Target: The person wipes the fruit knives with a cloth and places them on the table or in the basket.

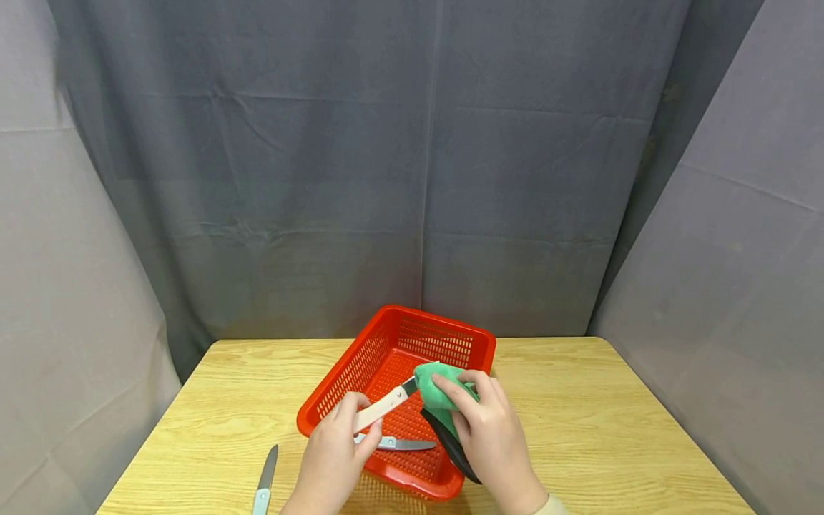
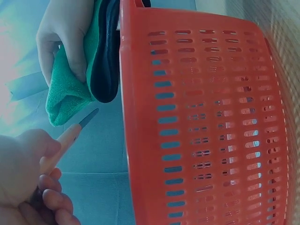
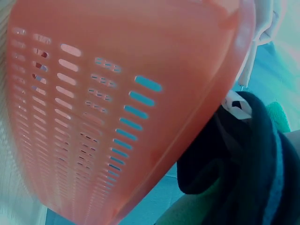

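Observation:
Over the red basket, my left hand grips the cream handle of a knife, its blade pointing up and right. My right hand pinches a green cloth with a black part hanging below it. From the head view the cloth hides much of the blade. In the left wrist view the blade shows close by the cloth's fold; whether they touch I cannot tell. Dark cloth fills the lower right of the right wrist view.
A second knife with a pale handle lies in the basket, partly behind my left fingers. Another pale-handled knife rests on the wooden table, left of the basket. Grey curtains close off the back and sides.

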`<state>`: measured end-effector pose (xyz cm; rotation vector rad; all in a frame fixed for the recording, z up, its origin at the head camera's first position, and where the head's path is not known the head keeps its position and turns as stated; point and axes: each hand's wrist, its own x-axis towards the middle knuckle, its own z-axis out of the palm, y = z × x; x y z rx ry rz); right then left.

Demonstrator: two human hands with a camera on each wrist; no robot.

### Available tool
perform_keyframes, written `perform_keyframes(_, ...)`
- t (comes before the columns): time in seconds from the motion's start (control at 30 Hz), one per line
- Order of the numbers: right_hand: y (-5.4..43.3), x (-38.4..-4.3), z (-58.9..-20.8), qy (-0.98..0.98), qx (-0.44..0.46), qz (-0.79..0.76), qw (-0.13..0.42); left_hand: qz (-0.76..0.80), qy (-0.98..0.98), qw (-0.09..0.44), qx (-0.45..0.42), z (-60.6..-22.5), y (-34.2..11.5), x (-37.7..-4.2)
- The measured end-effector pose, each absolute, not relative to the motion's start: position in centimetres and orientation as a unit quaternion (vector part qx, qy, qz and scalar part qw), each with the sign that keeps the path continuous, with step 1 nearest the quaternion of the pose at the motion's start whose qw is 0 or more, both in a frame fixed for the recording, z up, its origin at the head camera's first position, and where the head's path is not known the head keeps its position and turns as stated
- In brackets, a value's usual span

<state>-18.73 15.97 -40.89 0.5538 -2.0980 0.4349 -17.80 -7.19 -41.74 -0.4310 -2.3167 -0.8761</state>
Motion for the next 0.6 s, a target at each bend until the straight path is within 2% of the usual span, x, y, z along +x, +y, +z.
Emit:
perform_keyframes(0.27,15.74,-18.71,-41.14,-0.856,0.231,0.183,0.425,-0.322,-0.875,0.32,-0.169,-41.8,-7.17,-17.85)
perform_keyframes(0.6,15.64,-18.7,-41.18,-0.862,0.229,0.186,0.412,-0.315,-0.88,0.305,-0.18,-41.71,-7.17,-17.69)
